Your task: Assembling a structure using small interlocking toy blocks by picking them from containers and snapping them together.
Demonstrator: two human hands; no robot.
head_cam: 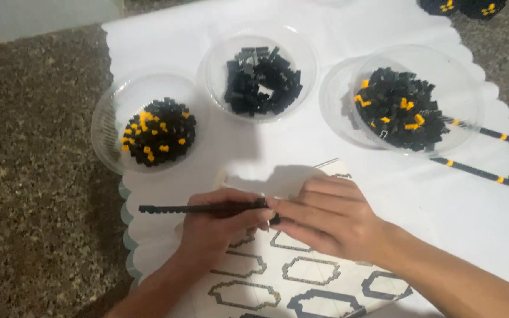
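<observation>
The left hand point(216, 227) is closed around a long black brick strip point(198, 208) above the white sheet's point(301, 147) near edge. The right hand point(325, 215) pinches the strip's right end, covering it. The hands hide part of the printed pattern sheet point(301, 277). A finished black-and-yellow loop point(493, 159) lies half behind the right bowl point(410, 100).

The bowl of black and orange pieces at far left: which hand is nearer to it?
Left. The left hand sits just below and right of that bowl, holding a black strip. The right hand is farther right, meeting the strip's other end.
</observation>
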